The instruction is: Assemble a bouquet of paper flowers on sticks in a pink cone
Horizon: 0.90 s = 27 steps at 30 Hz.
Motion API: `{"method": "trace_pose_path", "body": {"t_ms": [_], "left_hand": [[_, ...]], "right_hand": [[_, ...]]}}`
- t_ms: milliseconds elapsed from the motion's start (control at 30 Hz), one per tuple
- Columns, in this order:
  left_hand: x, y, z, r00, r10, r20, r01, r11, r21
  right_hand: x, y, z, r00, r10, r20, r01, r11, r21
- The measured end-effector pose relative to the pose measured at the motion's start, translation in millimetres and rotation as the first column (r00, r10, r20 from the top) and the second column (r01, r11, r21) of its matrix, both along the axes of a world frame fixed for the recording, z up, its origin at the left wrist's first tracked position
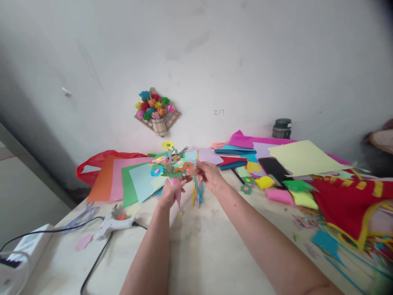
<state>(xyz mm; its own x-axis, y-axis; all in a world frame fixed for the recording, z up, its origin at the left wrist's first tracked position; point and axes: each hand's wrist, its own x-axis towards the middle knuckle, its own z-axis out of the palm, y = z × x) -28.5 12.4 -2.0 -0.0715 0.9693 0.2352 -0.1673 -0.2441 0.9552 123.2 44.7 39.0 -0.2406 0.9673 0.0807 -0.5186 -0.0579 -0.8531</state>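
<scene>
My left hand (170, 191) is closed around a pink paper cone (177, 189) that holds a small bouquet of paper flowers (172, 163) in yellow, blue, orange and pink. It holds the cone upright above the table. My right hand (208, 174) is just to the right of the bouquet. Its fingers pinch several thin paper strips (198, 191) in blue, yellow and orange that hang down towards the table. The fingertips of the right hand reach the edge of the flowers.
Coloured paper sheets (123, 180) lie fanned at the back left, more sheets (302, 157) and a black phone (274, 168) at the right. A glue gun (115, 222) with its black cord lies at the left front. A paper flower basket (156, 110) hangs on the wall.
</scene>
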Motion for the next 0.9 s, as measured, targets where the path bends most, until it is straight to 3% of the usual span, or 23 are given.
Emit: {"method": "trace_pose_path", "body": {"t_ms": [333,467,600,800,900], "left_hand": [[-5.2,5.2,-8.1,0.999,-0.044,-0.007,0.044,0.999,0.015],[-6.3,5.0,-8.8,0.998,-0.055,-0.004,0.056,0.998,0.017],[-1.3,0.8,-2.8,0.999,-0.040,-0.033,0.040,0.999,0.001],[3.8,-1.9,4.5,0.996,-0.027,-0.085,0.030,0.999,0.026],[2.0,0.1,3.4,0.993,-0.003,-0.120,0.008,0.999,0.035]], "right_hand": [[7.2,4.9,3.1,0.996,-0.031,-0.086,0.033,0.999,0.019],[7.4,6.2,1.8,0.998,-0.047,-0.050,0.048,0.999,0.012],[10.2,7.8,2.5,0.998,-0.063,0.002,0.062,0.994,0.087],[13.4,10.8,2.1,0.980,-0.191,0.056,0.176,0.964,0.201],[14.5,12.0,0.3,0.983,-0.172,0.067,0.154,0.963,0.220]]}}
